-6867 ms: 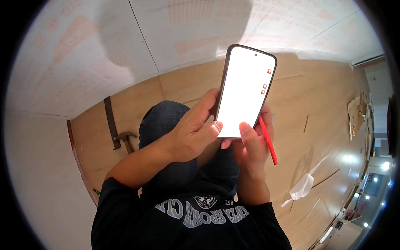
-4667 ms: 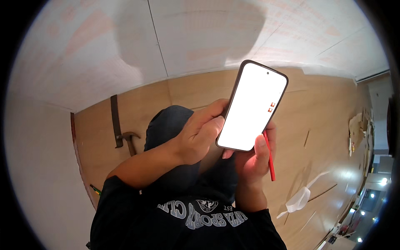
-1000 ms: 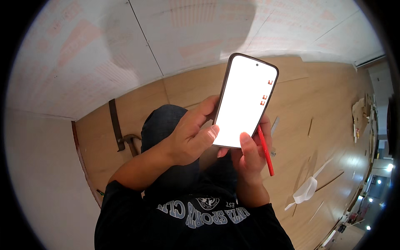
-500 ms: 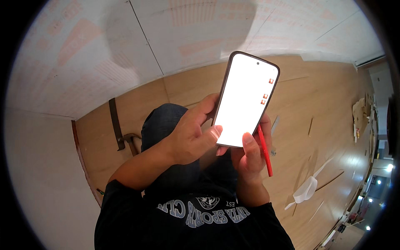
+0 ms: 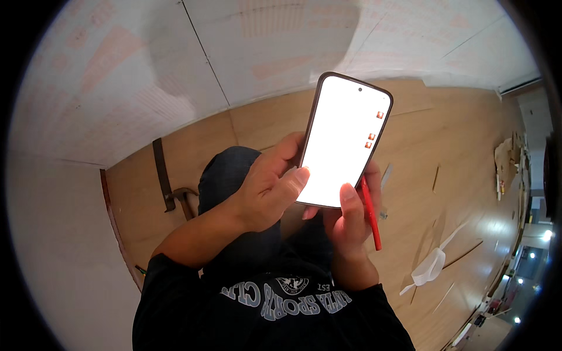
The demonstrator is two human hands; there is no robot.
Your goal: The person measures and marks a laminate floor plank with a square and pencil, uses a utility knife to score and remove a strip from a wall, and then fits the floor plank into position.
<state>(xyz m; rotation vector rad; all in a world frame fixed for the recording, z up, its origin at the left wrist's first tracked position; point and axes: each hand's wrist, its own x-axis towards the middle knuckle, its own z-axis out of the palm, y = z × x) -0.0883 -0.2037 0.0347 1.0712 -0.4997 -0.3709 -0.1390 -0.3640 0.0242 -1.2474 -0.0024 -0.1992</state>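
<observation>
Between my two hands is a dark-edged smartphone [image 5: 341,140], tilted to the right, its screen glowing almost fully white. My left hand [image 5: 272,186] grips the phone's lower left side, the thumb over the edge of the glass. At the lower right, my right hand [image 5: 351,219] closes round the phone with its thumb on the screen. A red pencil-like stick [image 5: 371,214] is also held in the right hand, slanting down along its outer side. The fingers behind the phone are mostly hidden.
A hammer [image 5: 185,202] and a dark flat metal bar [image 5: 162,172] lie on the wood-look floor [image 5: 140,219] left of my knee. White printed wallboard [image 5: 205,35] stands ahead. Rightward are a white strap-like piece [image 5: 429,267], thin strips and a torn brown sheet [image 5: 504,161].
My left thumb has moved slightly up and left, toward the phone's edge. The phone and pencil-like stick have shifted very slightly; both hands keep their grip.
</observation>
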